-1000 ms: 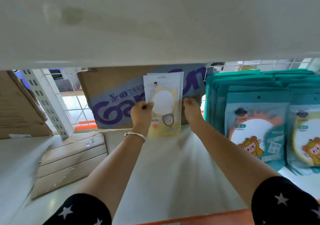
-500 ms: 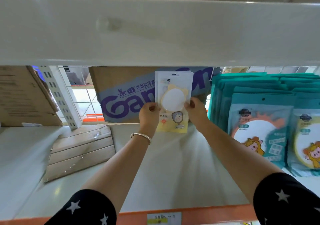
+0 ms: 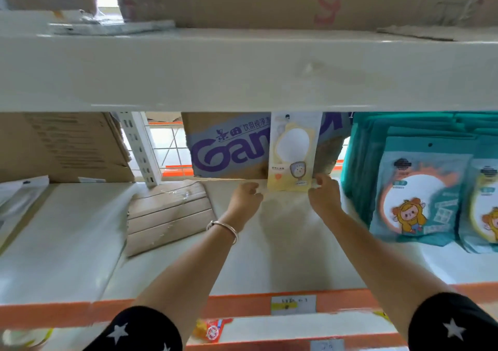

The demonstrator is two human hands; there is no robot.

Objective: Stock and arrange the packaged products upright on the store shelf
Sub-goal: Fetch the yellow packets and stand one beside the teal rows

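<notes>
A yellow and white package (image 3: pixel 293 151) stands upright at the back of the white shelf (image 3: pixel 269 256), leaning against a cardboard box. My right hand (image 3: pixel 324 197) pinches its bottom right corner. My left hand (image 3: pixel 246 198) has its fingers curled at the bottom left corner, touching the package's edge. A row of teal packages (image 3: pixel 420 194) with a cartoon figure stands upright just to the right, several deep.
A cardboard box with purple lettering (image 3: pixel 229 148) stands behind the package. Flattened cardboard (image 3: pixel 167 213) lies on the shelf to the left, beside a brown box (image 3: pixel 62 145) and a shelf upright (image 3: pixel 138 145). The upper shelf (image 3: pixel 242 67) hangs low overhead. The orange front edge (image 3: pixel 242 306) carries a price tag.
Both hands slid down from the package's middle to its bottom corners. The package now rests upright on the shelf against the box. The view pulled back and up.
</notes>
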